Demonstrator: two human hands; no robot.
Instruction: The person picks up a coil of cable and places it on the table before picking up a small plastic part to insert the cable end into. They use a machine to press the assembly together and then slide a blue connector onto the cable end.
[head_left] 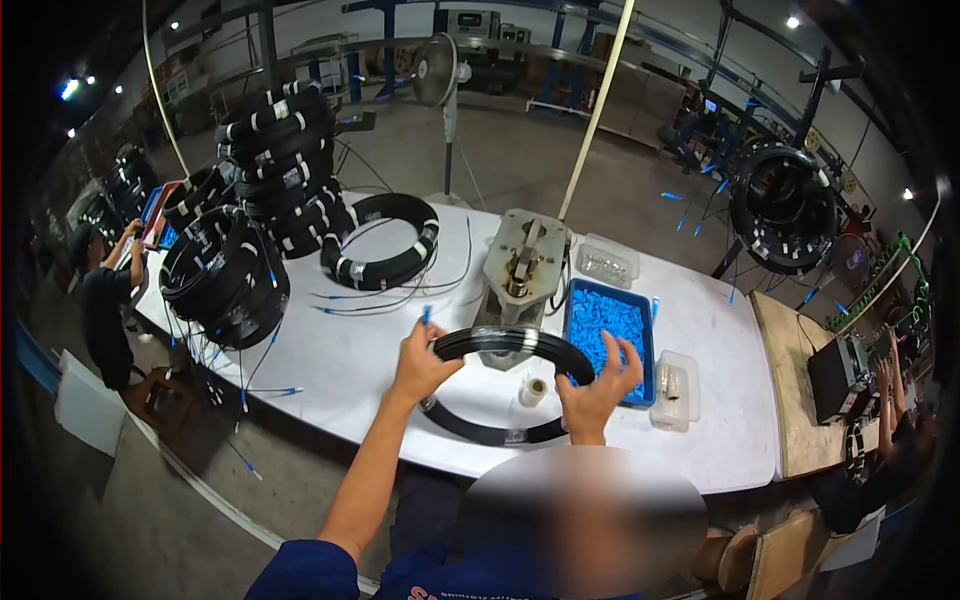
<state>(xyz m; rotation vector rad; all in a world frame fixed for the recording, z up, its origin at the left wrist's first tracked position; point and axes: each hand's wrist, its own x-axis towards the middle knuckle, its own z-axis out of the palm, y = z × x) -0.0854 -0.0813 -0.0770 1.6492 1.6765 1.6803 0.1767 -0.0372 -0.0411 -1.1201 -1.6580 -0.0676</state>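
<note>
A black cable coil (500, 432) bound with white tape is raised above the white table (700, 440), tilted toward me. My left hand (418, 360) grips its left side, and a blue-tipped cable end sticks up from the fingers. My right hand (600, 380) holds the coil's right side with the fingers spread over it. A small roll of tape (533, 391) stands on the table inside the ring.
A blue tray of blue connectors (606, 330), clear plastic boxes (607, 261) and a metal fixture (522, 265) sit behind the coil. Stacks of finished coils (275, 150) fill the table's left end. Other people work at the far left (105, 300) and far right (890, 420).
</note>
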